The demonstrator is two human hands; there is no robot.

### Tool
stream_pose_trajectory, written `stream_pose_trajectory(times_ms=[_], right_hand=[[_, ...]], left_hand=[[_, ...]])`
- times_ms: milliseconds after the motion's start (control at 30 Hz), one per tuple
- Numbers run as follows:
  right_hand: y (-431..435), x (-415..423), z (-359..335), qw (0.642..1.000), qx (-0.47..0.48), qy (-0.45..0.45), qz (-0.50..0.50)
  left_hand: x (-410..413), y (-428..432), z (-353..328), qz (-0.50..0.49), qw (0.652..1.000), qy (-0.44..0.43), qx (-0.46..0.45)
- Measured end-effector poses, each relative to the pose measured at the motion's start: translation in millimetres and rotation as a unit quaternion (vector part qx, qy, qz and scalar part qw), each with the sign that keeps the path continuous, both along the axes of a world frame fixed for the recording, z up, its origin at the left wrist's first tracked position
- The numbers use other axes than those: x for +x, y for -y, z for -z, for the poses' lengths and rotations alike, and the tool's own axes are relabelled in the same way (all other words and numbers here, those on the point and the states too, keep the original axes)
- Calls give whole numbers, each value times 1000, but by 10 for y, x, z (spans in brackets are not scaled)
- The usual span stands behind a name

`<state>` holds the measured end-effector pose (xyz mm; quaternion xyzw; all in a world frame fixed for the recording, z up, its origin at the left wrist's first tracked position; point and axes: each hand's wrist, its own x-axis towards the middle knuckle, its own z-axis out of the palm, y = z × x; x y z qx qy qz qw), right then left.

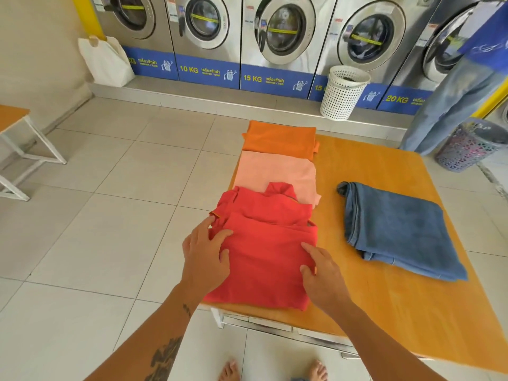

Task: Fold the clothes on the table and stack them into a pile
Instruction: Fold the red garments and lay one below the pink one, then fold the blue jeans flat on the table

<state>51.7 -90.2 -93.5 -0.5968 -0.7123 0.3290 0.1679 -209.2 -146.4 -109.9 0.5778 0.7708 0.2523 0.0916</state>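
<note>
A red polo shirt [264, 254] lies folded at the near left edge of the orange table [384, 166]. My left hand [204, 257] rests flat on its left side, fingers spread. My right hand [324, 273] presses on its right edge, fingers apart. Behind the red shirt lies a folded pink garment [277, 171], and behind that a folded orange garment [280, 138]. Folded blue jeans [395, 226] lie apart on the right half of the table.
A row of washing machines [277, 37] lines the far wall. A white basket [343, 92] stands on the floor before them, a purple basket [467, 147] beside a person in jeans [453, 100] at right. A bench [16, 133] stands left.
</note>
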Motion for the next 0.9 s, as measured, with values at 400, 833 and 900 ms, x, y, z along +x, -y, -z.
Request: stream_pose_trajectory(times_ms=[400, 833, 900], right_hand=[[-393, 752, -144, 992, -88, -93, 19], [-1517, 2891, -314, 994, -61, -67, 62], [-1635, 3091, -309, 996, -53, -33, 56]], left_hand=[[977, -360, -402, -48, 989, 73, 116], [3089, -1478, -563, -4, 987, 131, 89], [3247, -1544, -607, -19, 986, 156, 52]])
